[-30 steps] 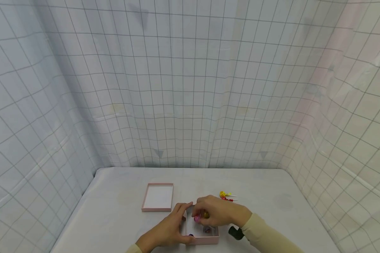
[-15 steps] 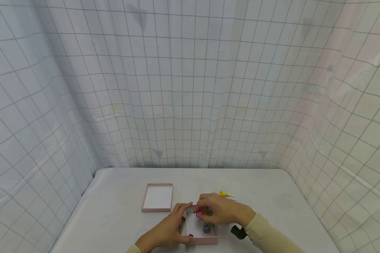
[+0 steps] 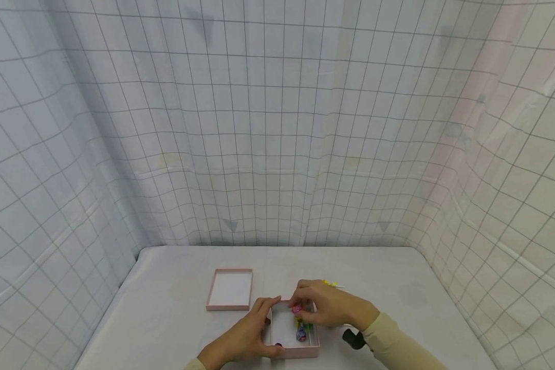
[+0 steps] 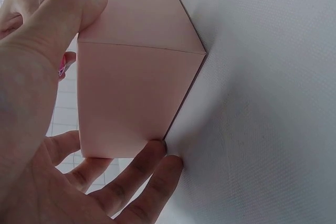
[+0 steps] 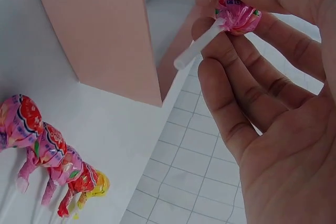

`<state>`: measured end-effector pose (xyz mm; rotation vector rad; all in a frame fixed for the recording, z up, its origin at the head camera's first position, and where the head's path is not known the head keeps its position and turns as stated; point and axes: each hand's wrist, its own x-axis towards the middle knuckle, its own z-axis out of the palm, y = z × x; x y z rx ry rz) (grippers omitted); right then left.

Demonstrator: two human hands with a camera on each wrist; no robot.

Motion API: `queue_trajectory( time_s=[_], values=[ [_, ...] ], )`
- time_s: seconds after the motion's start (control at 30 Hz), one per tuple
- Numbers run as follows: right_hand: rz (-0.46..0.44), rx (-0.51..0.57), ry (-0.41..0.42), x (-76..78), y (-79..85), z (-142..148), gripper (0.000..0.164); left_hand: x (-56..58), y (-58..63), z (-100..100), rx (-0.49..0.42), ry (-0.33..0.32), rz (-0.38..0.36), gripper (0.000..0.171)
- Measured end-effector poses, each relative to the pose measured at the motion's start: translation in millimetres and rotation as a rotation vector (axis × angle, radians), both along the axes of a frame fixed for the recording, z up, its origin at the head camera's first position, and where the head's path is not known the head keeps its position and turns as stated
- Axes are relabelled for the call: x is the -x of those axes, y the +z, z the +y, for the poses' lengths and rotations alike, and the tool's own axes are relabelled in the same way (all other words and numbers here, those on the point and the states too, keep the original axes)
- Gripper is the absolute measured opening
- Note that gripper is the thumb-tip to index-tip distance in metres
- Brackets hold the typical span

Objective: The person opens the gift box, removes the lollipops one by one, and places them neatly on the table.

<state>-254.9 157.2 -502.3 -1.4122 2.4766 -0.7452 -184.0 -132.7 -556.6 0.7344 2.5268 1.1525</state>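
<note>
My left hand (image 3: 247, 329) holds the open pink box (image 3: 296, 352), thumb on the near wall and fingers spread along the left side; the left wrist view shows the thumb over the box wall (image 4: 131, 93). Over the box's far right part, my right hand (image 3: 333, 304) pinches a pink-wrapped lollipop (image 5: 239, 14) between thumb and fingers, its white stick pointing away from the palm in the right wrist view. A blue-wrapped lollipop (image 3: 301, 333) lies inside at the right, with yellow and green wrappers beside it. A small dark wrapper (image 3: 278, 345) shows in the near left corner.
Left of the box, a shallow pink-rimmed lid (image 3: 229, 290) lies inside up. Several wrapped lollipops (image 5: 21, 121) lie in a row on the white table beside the box. A dark device (image 3: 353, 339) sits under my right wrist. Gridded curtains enclose the table.
My right hand has moved right and slightly away with the pink lollipop, uncovering more of the blue one in the box. The left hand and the box stay where they were.
</note>
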Motion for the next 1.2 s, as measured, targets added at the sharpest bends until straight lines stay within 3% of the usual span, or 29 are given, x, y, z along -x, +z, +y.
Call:
queue_trajectory(
  time_s=[0.47, 1.03, 1.2],
  values=[
    [-0.006, 0.043, -0.033, 6.0, -3.8, 16, 0.018, 2.7, -1.7, 3, 0.011, 0.017, -0.025, 0.115],
    [-0.053, 0.038, -0.105, 9.2, -6.7, 28, 0.018, -0.6, 0.0, 0, 0.004, 0.011, -0.008, 0.116],
    [-0.025, 0.049, -0.106, 8.7, -6.6, 30, 0.017, 0.4, -2.3, -1, -0.003, 0.009, 0.007, 0.115]
  ],
)
